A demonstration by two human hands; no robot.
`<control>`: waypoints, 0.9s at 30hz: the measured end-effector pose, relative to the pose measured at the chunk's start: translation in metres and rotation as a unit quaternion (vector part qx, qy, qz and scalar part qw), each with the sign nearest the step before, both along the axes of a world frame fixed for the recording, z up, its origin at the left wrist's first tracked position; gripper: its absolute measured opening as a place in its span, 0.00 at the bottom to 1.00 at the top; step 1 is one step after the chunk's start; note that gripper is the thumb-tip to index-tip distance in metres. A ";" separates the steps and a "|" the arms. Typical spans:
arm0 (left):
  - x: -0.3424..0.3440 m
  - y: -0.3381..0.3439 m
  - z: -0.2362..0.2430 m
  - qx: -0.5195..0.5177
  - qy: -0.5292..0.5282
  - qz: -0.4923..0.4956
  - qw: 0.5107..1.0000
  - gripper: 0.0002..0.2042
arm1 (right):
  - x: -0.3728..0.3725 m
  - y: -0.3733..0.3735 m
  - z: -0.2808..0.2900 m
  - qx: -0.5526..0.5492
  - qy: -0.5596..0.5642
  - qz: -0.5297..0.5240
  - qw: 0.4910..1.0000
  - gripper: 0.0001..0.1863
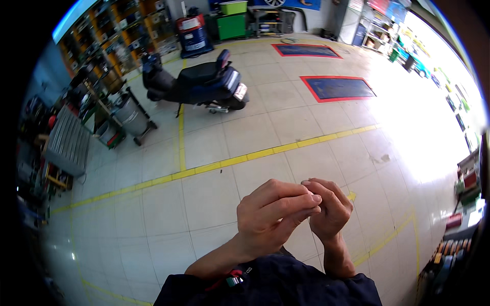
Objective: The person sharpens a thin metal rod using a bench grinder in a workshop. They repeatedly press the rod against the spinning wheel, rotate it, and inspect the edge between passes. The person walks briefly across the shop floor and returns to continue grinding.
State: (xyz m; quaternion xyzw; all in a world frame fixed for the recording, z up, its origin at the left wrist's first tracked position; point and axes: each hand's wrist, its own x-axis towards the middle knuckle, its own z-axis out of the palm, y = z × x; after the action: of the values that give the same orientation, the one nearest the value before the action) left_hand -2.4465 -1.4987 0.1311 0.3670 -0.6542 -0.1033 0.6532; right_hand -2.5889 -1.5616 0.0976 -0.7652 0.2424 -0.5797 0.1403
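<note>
Fingertips of the left hand (270,214) and right hand (329,206) meet, pinched on something too small to identify, held chest-high above the tiled floor (214,204). Judged step: fingering a tiny part; next calls for steady grip. Parked scooter (196,84) stands well apart

floor tiles (306,127): glossy, smooth | scooter (199,84): shiny plastic | sleeves (275,285): matt cloth

The pale tiled floor (153,214) carries yellow lines (224,163). A dark scooter (196,84) stands far left. Two red-edged blue mats (337,87) lie far right.
</note>
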 end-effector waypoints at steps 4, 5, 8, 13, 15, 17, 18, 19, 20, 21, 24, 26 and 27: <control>0.053 0.049 0.000 -0.017 0.009 0.098 0.995 0.11 | 0.069 0.019 0.010 -0.019 0.007 0.114 0.993 0.13; 0.069 0.063 -0.002 -0.025 0.009 0.121 0.992 0.11 | 0.088 0.027 0.010 -0.022 0.006 0.141 0.990 0.14; 0.121 0.114 -0.001 -0.043 0.011 0.189 0.981 0.11 | 0.154 0.061 0.014 -0.039 0.015 0.204 0.978 0.15; 0.238 0.226 0.008 -0.075 -0.016 0.301 0.950 0.12 | 0.295 0.146 0.027 -0.095 0.022 0.289 0.952 0.15; 0.291 0.275 0.014 -0.075 -0.025 0.356 0.931 0.12 | 0.363 0.185 0.030 -0.099 0.021 0.337 0.936 0.14; 0.341 0.321 0.016 -0.078 -0.022 0.401 0.912 0.11 | 0.426 0.222 0.029 -0.101 0.029 0.374 0.921 0.14; 0.367 0.345 0.017 -0.084 -0.011 0.420 0.903 0.12 | 0.460 0.239 0.027 -0.091 0.029 0.396 0.913 0.13; 0.393 0.369 0.018 -0.088 -0.002 0.439 0.894 0.13 | 0.494 0.255 0.024 -0.079 0.027 0.417 0.905 0.13; 0.417 0.390 0.013 -0.092 0.008 0.454 0.886 0.14 | 0.527 0.271 0.017 -0.066 0.027 0.435 0.897 0.13; 0.442 0.407 0.007 -0.086 0.042 0.484 0.870 0.14 | 0.559 0.287 0.012 -0.048 0.035 0.460 0.886 0.11; 0.524 0.452 -0.024 -0.042 0.128 0.550 0.824 0.14 | 0.659 0.335 -0.008 0.035 0.068 0.531 0.844 0.08; 0.591 0.470 -0.033 -0.014 0.158 0.546 0.823 0.13 | 0.723 0.366 -0.023 0.126 0.101 0.570 0.806 0.08; 0.628 0.479 -0.037 -0.001 0.172 0.543 0.822 0.12 | 0.757 0.380 -0.027 0.128 0.121 0.582 0.794 0.07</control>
State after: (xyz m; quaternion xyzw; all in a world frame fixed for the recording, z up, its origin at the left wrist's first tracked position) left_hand -1.8185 -1.0200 0.0939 0.6388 -0.2260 0.2071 0.7057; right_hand -1.8319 -1.1812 0.0702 -0.8007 -0.1618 -0.2545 0.5176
